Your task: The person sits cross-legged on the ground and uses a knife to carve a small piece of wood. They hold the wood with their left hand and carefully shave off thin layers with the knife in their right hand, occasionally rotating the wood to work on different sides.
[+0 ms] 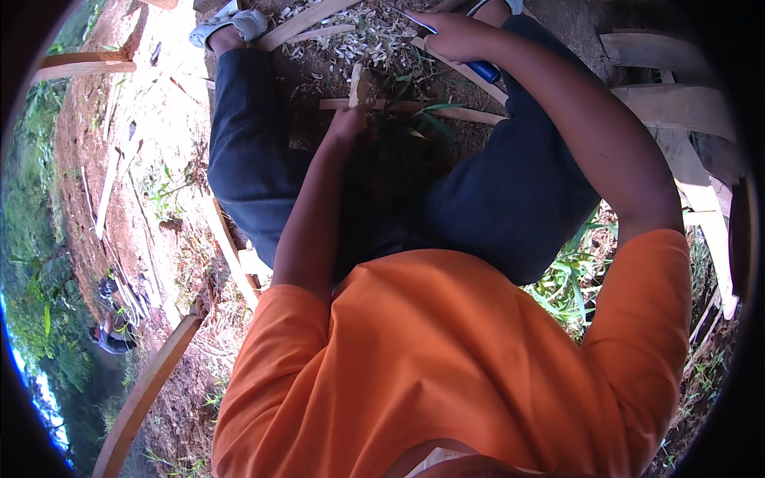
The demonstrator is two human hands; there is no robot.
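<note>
Between my knees, my left hand [349, 124] is closed round a short pale piece of wood [358, 84], which points away from me. My right hand [457, 37] grips a knife by its blue handle [483, 72], held beyond my right knee. The thin blade [414, 18] points to the left, apart from the wood. Pale wood shavings [339, 54] lie scattered on the soil between my feet. A narrow wooden strip [466, 116] lies crosswise under the left hand's wood piece.
Several boards [673, 105] are piled at the right. A long curved plank [147, 392] rises at the lower left, and another wooden beam [86, 67] juts in at the upper left. Green grass [567, 279] grows by my right thigh. Sunlit bare soil [159, 215] stretches left toward bushes.
</note>
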